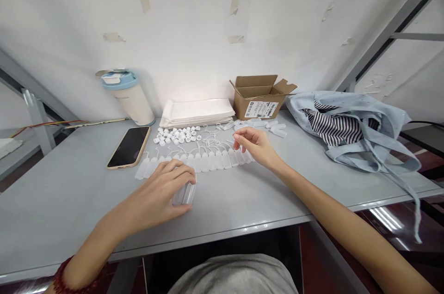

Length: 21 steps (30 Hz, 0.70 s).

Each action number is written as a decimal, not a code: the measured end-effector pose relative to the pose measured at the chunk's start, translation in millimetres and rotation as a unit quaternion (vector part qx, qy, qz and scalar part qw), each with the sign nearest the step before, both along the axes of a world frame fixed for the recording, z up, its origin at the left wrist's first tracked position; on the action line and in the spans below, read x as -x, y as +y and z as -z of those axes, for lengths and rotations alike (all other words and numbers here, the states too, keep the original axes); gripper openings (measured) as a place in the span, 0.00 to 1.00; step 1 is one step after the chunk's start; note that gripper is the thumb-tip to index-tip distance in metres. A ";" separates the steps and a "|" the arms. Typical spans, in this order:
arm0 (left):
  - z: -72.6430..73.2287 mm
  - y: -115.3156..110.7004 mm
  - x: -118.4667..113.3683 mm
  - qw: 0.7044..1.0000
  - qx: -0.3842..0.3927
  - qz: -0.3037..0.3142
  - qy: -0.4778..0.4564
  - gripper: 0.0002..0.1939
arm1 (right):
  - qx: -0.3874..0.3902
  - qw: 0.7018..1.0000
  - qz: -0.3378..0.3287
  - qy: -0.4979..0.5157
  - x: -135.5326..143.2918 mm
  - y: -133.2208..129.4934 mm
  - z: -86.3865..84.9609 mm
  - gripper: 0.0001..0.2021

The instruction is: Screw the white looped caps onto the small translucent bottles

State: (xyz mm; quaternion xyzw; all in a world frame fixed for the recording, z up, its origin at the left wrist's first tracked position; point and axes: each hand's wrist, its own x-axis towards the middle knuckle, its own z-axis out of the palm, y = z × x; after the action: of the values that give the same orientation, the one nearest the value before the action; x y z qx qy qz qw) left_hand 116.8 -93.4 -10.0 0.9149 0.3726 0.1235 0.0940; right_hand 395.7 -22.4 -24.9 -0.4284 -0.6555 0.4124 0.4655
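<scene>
My left hand [163, 187] curves closed around a few clear plastic tubes [188, 193] on the grey table, thumb on the near side and fingers on the far side. Beyond it runs a row of small translucent plastic pieces [211, 161], laid side by side, with thin white strings [208, 142] trailing from their far ends. At the row's right end, my right hand [255, 145] is raised, thumb and forefinger pinched together. Whatever lies between those fingertips is too small to make out. Behind the row is a pile of white caps [178, 135].
Along the wall stand a tumbler [129, 97], a stack of white envelopes [197, 111] and an open cardboard box [260, 100]. Loose translucent pieces [277, 130] lie before the box. A phone [129, 147] rests left, a blue cloth bag [350, 123] right, straps hanging over the table edge.
</scene>
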 end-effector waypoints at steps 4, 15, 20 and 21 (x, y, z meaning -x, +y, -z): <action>0.8 -1.2 0.3 1.000 -0.028 -0.003 -0.004 0.11 | 0.002 1.000 0.002 -0.001 0.4 -0.9 -1.2 0.16; 3.9 -1.1 5.7 0.999 -0.026 -0.017 0.019 0.12 | 0.002 1.000 -0.001 -0.001 0.3 -0.6 -1.7 0.15; 2.9 0.0 5.9 0.999 -0.011 -0.013 0.032 0.12 | 0.003 1.000 0.004 0.001 -0.4 0.2 -2.7 0.15; 3.0 0.3 5.9 0.999 -0.012 -0.012 0.031 0.12 | 0.002 1.000 0.005 0.004 -0.7 0.7 -3.0 0.15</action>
State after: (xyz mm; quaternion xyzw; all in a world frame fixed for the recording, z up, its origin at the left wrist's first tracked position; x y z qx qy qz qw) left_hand 110.8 -93.1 -13.0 0.9148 0.3848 0.1007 0.0702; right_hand 396.4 -21.7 -21.9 -0.4311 -0.6509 0.4130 0.4691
